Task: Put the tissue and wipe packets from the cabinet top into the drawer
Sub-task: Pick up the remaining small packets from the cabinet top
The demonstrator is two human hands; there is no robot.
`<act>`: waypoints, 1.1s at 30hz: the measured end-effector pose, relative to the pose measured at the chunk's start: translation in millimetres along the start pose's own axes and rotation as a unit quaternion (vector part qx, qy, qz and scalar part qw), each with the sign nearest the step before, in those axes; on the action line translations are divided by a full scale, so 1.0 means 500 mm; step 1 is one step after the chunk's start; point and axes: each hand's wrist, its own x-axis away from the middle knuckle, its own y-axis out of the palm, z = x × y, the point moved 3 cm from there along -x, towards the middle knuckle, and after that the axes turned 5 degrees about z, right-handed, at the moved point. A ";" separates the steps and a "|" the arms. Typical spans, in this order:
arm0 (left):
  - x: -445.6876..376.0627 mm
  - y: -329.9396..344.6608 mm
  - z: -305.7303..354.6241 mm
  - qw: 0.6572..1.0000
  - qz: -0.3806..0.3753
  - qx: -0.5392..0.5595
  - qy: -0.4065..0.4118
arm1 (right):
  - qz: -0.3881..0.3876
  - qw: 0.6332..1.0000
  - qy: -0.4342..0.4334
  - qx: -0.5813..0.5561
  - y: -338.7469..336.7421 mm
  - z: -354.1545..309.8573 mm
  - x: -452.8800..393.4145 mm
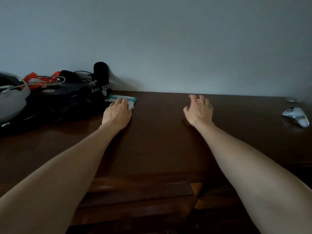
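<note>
Your left hand (116, 112) lies flat on the packet (124, 100), its long axis left-right; your right hand (199, 109) hovers spread and empty, well apart.

Dark wooden cabinet top (160, 132): teal packet (125, 98), black bag (55, 102), white mouse (296, 118).

Both arms outstretched, fingers (201, 98) spread

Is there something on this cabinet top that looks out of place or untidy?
Yes: a black bag at the far left carries a loose tangle of cables and orange-red items. Nothing looks spilled or broken. The left hand lies on a teal packet; the right hand is empty.
</note>
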 end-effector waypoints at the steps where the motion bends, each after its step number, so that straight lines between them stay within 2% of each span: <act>1: 0.000 -0.001 0.002 1.000 0.010 -0.002 0.008 | -0.020 0.999 0.042 0.001 0.016 0.015 -0.013; 3: 0.000 -0.001 0.005 1.000 0.017 0.007 0.022 | -0.069 0.993 0.091 -0.009 0.050 0.030 -0.025; 5: 0.000 0.002 0.008 0.999 0.004 0.016 0.032 | -0.078 0.993 0.086 -0.003 0.063 0.027 -0.028; 9: 0.002 0.003 0.008 0.999 -0.009 -0.012 0.041 | -0.003 0.998 -0.003 0.063 0.044 0.012 -0.034; 13: 0.010 0.001 0.006 0.999 0.012 -0.009 0.037 | 0.075 0.996 0.024 0.036 0.040 0.024 -0.036; 19: 0.006 0.009 -0.001 1.000 -0.020 0.000 0.012 | -0.106 0.989 0.101 -0.021 0.107 0.034 -0.074; 21: 0.006 0.012 -0.001 1.000 -0.017 -0.003 0.020 | -0.119 0.988 0.097 -0.025 0.110 0.030 -0.079; 23: 0.004 0.011 0.001 1.000 -0.010 -0.002 0.025 | -0.101 0.991 0.082 -0.017 0.099 0.027 -0.075; 25: 0.005 0.009 0.005 0.999 0.004 0.018 0.026 | -0.090 0.993 0.045 -0.066 0.090 0.014 -0.067; 26: 0.006 0.006 0.006 0.999 0.013 0.040 0.026 | -0.096 0.983 0.026 -0.152 0.083 -0.003 -0.063; 27: 0.007 0.002 0.007 0.997 0.018 0.066 0.030 | -0.117 0.948 0.027 -0.294 0.072 -0.028 -0.057; 28: 0.009 -0.003 0.008 0.995 0.019 0.093 0.041 | -0.149 0.875 0.040 -0.459 0.061 -0.058 -0.049; 29: 0.013 -0.008 0.009 0.991 0.015 0.116 0.060 | -0.166 0.801 0.049 -0.574 0.051 -0.084 -0.043; 30: 0.019 -0.014 0.012 0.988 0.004 0.129 0.085 | -0.159 0.764 0.051 -0.624 0.042 -0.104 -0.044; 31: 0.025 -0.016 0.017 0.985 -0.018 0.127 0.115 | -0.140 0.764 0.050 -0.628 0.033 -0.118 -0.043; 33: 0.034 -0.015 0.026 0.979 -0.088 0.082 0.166 | -0.093 0.821 0.038 -0.562 0.032 -0.129 -0.040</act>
